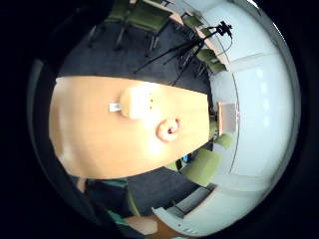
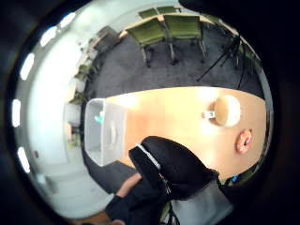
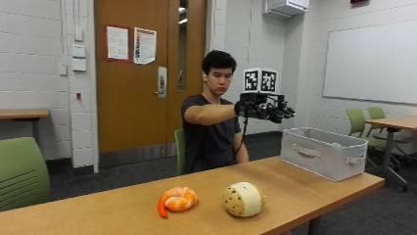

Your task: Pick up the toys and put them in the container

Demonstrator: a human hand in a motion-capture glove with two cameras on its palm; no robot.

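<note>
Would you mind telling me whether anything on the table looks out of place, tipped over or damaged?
Nothing stands out. The shrimp toy and the round cream plush lie apart on the table, the grey container stands upright near its end, and the gloved right hand is raised above the table, holding nothing.

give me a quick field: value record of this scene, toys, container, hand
hand: gloved right hand raised in the air above the table, holding nothing
hand fingers: loosely curled
toy 1: orange shrimp plush lying on the table
toy 2: cream round plush with dark specks on the table, beside the shrimp, not touching it
container: grey fabric bin at the table's end, away from both toys
bin contents: something teal shows inside; cannot tell what it is
toys left on table: two
</note>
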